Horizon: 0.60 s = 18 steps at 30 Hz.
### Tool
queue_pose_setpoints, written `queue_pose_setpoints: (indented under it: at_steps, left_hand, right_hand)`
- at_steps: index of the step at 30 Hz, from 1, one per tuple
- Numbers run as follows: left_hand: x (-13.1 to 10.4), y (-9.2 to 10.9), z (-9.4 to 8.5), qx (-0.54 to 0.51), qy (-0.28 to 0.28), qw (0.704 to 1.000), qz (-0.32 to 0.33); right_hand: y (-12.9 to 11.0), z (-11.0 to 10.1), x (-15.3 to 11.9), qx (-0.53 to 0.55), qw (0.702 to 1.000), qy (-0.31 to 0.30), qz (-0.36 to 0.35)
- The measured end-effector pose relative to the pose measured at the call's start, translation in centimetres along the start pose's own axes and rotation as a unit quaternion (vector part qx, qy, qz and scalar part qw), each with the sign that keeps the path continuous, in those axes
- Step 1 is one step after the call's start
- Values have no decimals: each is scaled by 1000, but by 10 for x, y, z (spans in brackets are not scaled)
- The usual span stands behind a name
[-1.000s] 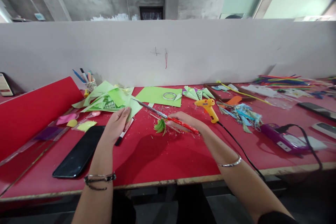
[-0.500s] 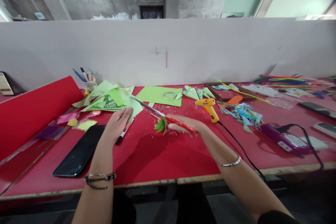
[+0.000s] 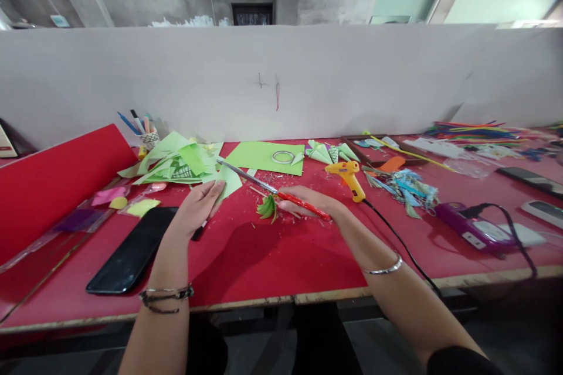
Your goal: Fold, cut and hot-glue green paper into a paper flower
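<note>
My left hand (image 3: pixel 201 204) is closed on a piece of light green paper (image 3: pixel 230 180) beside a heap of green paper scraps (image 3: pixel 173 161). Long tweezers with red handles (image 3: pixel 303 205) lie across my right hand (image 3: pixel 308 199), which is closed round them; their metal tip points left and reaches the paper near my left fingers. Just below the metal part is a small fringed green paper piece (image 3: pixel 266 207), close to my right fingers; whether they touch it I cannot tell. A marker (image 3: pixel 199 231) is partly hidden under my left hand.
A yellow glue gun (image 3: pixel 349 177) stands right of my right hand, its cord running to a purple power strip (image 3: pixel 472 228). A black phone (image 3: pixel 132 252) lies at left. Behind are a green sheet (image 3: pixel 259 155), a ring (image 3: pixel 282 157) and paper cones (image 3: pixel 319 152).
The view has shifted slightly. My left hand and the light green paper have moved a little, and the hand now covers more of the marker. My right hand keeps its hold.
</note>
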<state>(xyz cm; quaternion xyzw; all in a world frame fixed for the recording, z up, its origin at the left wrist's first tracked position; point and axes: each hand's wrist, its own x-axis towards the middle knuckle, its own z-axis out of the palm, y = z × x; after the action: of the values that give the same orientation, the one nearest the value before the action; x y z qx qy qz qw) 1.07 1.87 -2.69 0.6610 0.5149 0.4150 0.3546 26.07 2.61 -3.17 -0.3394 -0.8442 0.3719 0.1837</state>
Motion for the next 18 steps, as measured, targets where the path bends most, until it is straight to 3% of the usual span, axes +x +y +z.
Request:
queue_pose_setpoints:
  at_steps: [8, 13, 18]
  left_hand:
    - [1, -4, 2, -17, 7, 1000, -2]
    - [-1, 2, 3, -4, 30, 1000, 0]
    - [-2, 11, 4, 8, 74, 996, 50]
  right_hand:
    - [-6, 3, 2, -1, 999, 36, 41]
    - [-4, 2, 2, -61, 993, 88, 44]
    - [2, 3, 1, -36, 999, 24, 2]
